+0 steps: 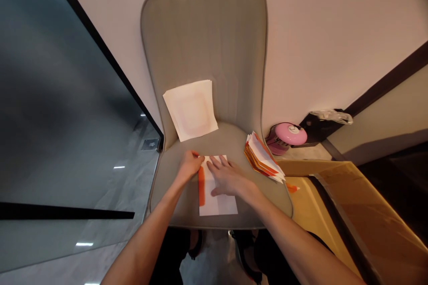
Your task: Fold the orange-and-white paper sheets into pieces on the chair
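Note:
A white sheet of paper [220, 207] with an orange-red strip along its left side lies on the seat of a grey chair [204, 44]. At its upper left corner, my left hand [190, 164] is closed with thumb and fingers on the edge. My right hand [227, 177] lies flat across the upper part of the paper, fingers spread. A stack of folded white and orange papers [264, 158] rests on the right side of the seat. Against the backrest leans a stack of white square sheets [193, 110] with a faint pinkish square on the front one.
To the right of the chair is a large cardboard box [377, 213]. Behind it stand a pink rounded device [290, 134] and a dark bag [321, 129] with clear plastic on top. A dark-framed glass panel [67, 98] borders the left side.

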A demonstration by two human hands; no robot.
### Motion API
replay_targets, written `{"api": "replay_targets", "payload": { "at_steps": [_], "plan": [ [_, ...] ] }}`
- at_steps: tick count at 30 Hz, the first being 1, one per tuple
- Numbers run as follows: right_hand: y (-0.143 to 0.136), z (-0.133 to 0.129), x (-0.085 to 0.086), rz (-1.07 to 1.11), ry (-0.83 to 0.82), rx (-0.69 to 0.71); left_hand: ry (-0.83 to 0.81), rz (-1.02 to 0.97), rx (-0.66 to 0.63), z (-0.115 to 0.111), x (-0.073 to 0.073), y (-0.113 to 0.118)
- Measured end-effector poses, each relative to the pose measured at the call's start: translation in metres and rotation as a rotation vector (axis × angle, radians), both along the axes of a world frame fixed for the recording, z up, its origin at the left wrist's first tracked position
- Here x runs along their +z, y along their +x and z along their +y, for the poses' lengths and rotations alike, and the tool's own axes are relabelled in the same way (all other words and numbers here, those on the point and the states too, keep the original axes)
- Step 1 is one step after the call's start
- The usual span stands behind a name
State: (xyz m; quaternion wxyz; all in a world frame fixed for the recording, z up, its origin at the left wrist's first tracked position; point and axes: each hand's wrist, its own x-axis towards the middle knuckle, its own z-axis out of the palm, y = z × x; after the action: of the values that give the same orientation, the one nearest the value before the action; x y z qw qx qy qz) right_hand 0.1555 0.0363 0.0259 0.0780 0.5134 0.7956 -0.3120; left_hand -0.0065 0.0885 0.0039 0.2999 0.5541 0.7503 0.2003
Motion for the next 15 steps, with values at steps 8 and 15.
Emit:
{"api": "replay_targets", "payload": {
  "at_steps": [8, 15],
  "plan": [
    [-0.001, -0.001, 0.008, -0.009, -0.027, -0.008, -0.034, -0.045, -0.067, 0.000, -0.002, -0.005],
    [0.000, 0.000, 0.006, 0.016, -0.028, -0.022, -0.002, 0.003, -0.146, -0.002, 0.004, -0.011]
  ]
}}
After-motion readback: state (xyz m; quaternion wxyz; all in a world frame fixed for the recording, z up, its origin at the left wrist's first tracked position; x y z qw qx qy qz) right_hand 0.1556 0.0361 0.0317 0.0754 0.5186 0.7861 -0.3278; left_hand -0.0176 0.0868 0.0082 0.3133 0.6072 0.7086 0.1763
